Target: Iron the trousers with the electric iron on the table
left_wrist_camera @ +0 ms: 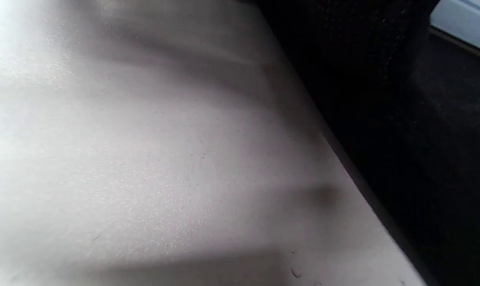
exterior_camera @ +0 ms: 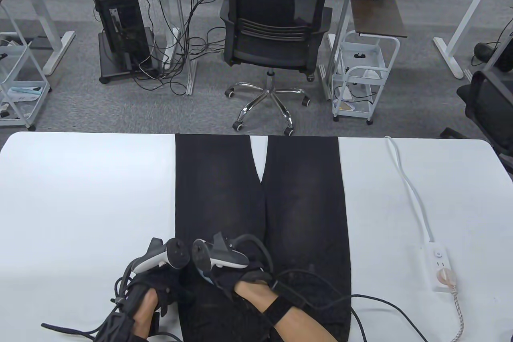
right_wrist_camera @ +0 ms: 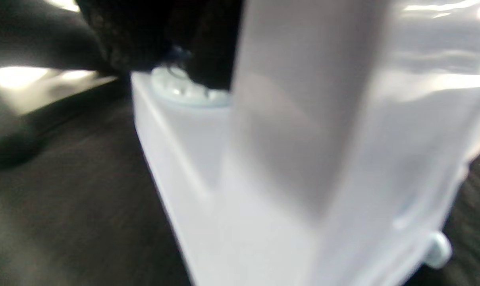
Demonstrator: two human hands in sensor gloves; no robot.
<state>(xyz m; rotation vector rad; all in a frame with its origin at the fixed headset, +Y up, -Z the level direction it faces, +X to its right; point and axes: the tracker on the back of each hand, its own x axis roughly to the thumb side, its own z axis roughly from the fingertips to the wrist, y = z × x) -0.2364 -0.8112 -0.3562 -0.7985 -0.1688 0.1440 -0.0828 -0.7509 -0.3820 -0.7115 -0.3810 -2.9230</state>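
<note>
Black trousers (exterior_camera: 304, 205) lie flat on the white table (exterior_camera: 80, 197), legs pointing away from me. My right hand (exterior_camera: 236, 274) grips a pale blue and white iron (exterior_camera: 205, 276) on the near left part of the trousers. The right wrist view shows the iron's body (right_wrist_camera: 303, 159) close up and blurred over the dark cloth (right_wrist_camera: 65, 198). My left hand (exterior_camera: 164, 282) is at the trousers' near left edge, beside the iron; its fingers are hidden under the tracker. The left wrist view shows bare table (left_wrist_camera: 144, 159) and the trousers' edge (left_wrist_camera: 382, 99).
A white power strip (exterior_camera: 441, 266) lies on the table's right side, with a white cable (exterior_camera: 408, 185) running to the far edge and a braided cord (exterior_camera: 459, 318) plugged in. Black glove cables lie across the trousers' near end. An office chair (exterior_camera: 272, 37) stands beyond the table.
</note>
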